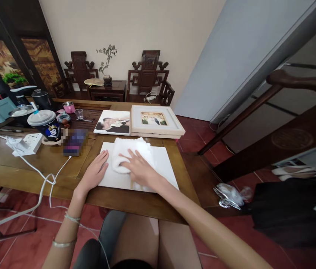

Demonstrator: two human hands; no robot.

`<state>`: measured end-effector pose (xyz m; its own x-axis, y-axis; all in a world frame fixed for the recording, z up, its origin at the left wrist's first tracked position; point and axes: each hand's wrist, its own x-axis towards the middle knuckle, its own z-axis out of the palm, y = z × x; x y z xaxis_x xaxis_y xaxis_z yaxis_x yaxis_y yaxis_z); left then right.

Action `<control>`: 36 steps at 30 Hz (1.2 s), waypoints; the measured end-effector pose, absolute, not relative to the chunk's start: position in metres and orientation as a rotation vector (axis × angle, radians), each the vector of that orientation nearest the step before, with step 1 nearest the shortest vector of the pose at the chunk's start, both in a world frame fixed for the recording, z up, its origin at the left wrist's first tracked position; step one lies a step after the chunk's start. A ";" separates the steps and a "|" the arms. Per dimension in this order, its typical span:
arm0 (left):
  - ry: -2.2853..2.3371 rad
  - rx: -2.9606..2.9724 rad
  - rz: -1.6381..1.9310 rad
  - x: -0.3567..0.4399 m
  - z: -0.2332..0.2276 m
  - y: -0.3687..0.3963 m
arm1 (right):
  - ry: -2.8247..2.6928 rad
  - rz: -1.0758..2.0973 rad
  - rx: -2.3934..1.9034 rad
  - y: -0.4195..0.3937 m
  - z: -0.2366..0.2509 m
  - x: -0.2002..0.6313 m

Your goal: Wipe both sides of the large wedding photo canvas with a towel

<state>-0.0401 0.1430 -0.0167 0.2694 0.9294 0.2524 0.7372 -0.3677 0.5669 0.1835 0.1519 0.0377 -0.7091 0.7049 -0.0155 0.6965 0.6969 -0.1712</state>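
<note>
A white rectangular board (163, 172) lies flat near the table's front edge. On top of it is a thick, fluffy white towel (118, 149), folded or bunched. My right hand (139, 168) grips the towel from above, its fingers pressed into the cloth and the thumb partly sunk in a fold. My left hand (96, 170) rests flat along the board's left edge, fingers stretched out, holding nothing. Just behind the board are a white-framed picture (177, 125) and a photo panel (113, 130), side by side.
Left on the wooden table (96, 196) are a phone (75, 142) on a cable, a lidded drink cup (47, 125), a power strip (31, 142) and a pink cup (68, 107). White cables hang over the front edge. A dark wooden chair (244, 157) stands at right.
</note>
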 end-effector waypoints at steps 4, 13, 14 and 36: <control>1.486 2.071 0.911 -0.037 -0.009 0.138 | -2.743 0.113 -1.370 0.167 0.034 0.151; 1.349 1.922 1.194 -0.036 -0.001 0.127 | -2.960 0.213 -0.683 0.093 0.040 0.157; 1.377 1.926 1.156 -0.036 -0.002 0.127 | -2.997 0.273 -0.640 0.087 0.044 0.165; 1.522 2.176 0.911 -0.038 -0.011 0.136 | -2.689 0.418 -1.107 0.209 0.045 0.121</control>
<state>-0.0377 0.1361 -0.0109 0.2234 0.9236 0.3115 0.7106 -0.3731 0.5965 0.1210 0.2092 0.0449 -0.6982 0.7115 0.0795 0.6538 0.6789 -0.3341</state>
